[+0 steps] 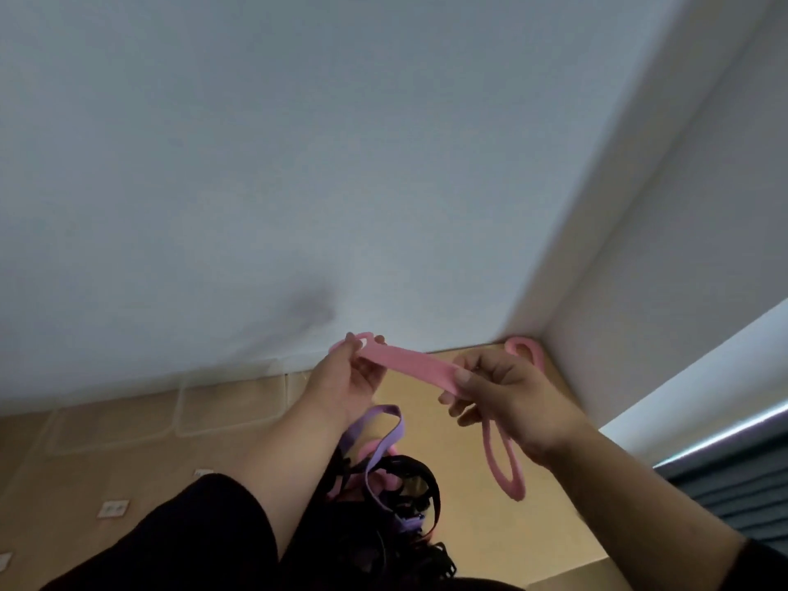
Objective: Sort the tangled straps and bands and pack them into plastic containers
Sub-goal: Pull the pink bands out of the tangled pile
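Note:
A pink band [409, 363] is stretched flat between both hands above the wooden table [524, 531]. My left hand [347, 377] pinches its left end, and my right hand [503, 394] grips its right end. Pink loops hang below the right hand [505, 467] and stick out behind it. Under my left forearm lies a tangled pile of black, purple and pink straps [396, 496]. Clear plastic containers [170, 413] lie along the wall at the left, faint against the table.
A white wall [298, 164] rises right behind the table, meeting a second wall in a corner at the right. A dark blue surface [742, 484] shows at the right edge. Small white tags [113, 508] lie on the table at the left.

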Action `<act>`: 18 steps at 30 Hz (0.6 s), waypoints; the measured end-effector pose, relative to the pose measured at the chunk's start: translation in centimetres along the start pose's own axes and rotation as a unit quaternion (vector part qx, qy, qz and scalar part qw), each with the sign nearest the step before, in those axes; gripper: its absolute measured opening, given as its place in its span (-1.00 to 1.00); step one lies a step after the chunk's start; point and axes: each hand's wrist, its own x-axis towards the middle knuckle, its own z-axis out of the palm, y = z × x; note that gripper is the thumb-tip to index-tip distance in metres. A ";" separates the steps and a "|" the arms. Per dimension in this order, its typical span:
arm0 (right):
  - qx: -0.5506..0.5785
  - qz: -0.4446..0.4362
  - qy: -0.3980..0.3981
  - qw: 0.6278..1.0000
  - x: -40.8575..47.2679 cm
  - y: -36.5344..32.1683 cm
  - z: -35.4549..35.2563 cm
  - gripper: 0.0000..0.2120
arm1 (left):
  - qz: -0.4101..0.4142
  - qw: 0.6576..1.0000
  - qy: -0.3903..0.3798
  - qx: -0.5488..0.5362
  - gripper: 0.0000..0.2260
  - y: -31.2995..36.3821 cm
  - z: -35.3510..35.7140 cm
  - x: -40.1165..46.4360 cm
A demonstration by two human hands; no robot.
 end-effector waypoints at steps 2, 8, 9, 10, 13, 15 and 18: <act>0.050 0.069 -0.040 0.996 -0.8 2.0 -1.2 -0.82 | 0.024 0.997 -0.003 0.070 -0.86 0.2 0.7 0.1; 0.185 0.225 -0.120 0.949 -4.3 8.2 -4.4 -0.69 | 0.072 0.964 -0.032 0.253 -0.75 -1.3 4.2 0.7; 0.185 0.237 -0.126 0.945 -4.9 8.8 -4.8 -0.69 | 0.080 0.960 -0.034 0.264 -0.72 -2.0 4.9 0.9; 0.182 0.247 -0.133 0.942 -5.4 9.4 -5.3 -0.69 | 0.086 0.957 -0.041 0.274 -0.70 -2.7 5.8 1.0; 0.189 0.268 -0.139 0.934 -6.9 11.1 -7.0 -0.66 | 0.104 0.935 -0.071 0.332 -0.72 -4.8 8.5 1.5; 0.173 0.276 -0.116 0.938 -7.8 12.3 -8.6 -0.65 | 0.120 0.918 -0.075 0.371 -0.78 -6.6 10.6 1.7; 0.174 0.291 -0.065 0.939 -9.4 14.1 -11.3 -0.67 | 0.128 0.908 -0.062 0.395 -0.83 -9.7 13.5 2.4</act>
